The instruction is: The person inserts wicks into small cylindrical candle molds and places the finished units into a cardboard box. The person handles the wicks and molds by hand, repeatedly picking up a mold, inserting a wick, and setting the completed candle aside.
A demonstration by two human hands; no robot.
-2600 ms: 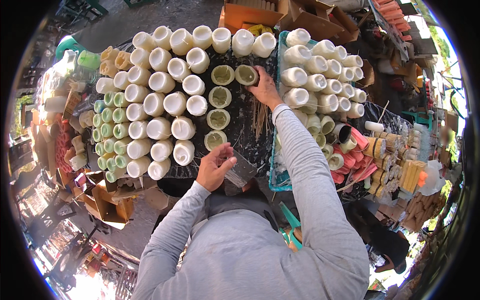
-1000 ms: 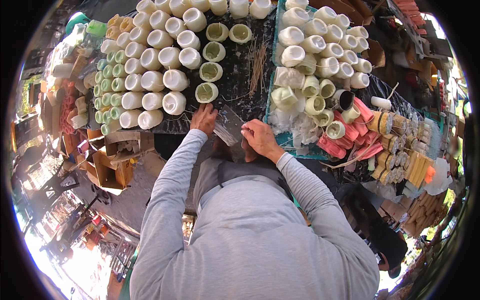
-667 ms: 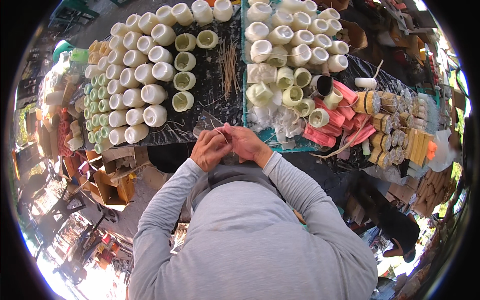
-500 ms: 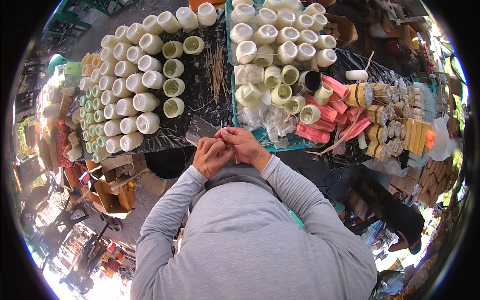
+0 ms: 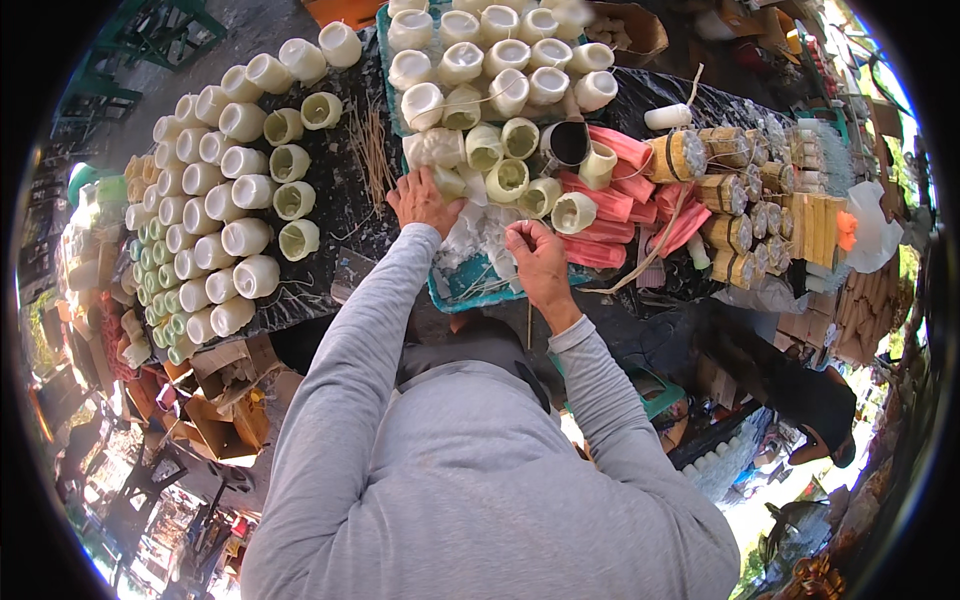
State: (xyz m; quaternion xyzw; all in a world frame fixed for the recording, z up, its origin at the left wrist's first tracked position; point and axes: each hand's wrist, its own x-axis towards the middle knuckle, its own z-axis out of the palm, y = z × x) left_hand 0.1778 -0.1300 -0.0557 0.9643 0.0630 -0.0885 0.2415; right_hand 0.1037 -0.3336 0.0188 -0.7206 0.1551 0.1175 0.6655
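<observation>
My left hand reaches to the near left of a teal tray. Its fingers and thumb are around a pale hollow wax cup, which they partly hide. Closed in a pinch over the tray's near edge, my right hand holds a thin stick-like wick that hangs below it. White wax scraps lie between the hands. Other open wax cups stand just beyond, beside a dark cup.
Rows of white wax cups fill the table's left side. A bundle of thin sticks lies beside them. Pink wax pieces and tied yellow bundles sit to the right. Another person is at the lower right.
My hands were together in front of my body. They have parted: the left has moved forward onto a wax cup in the tray, the right has shifted rightward. My view has turned right.
</observation>
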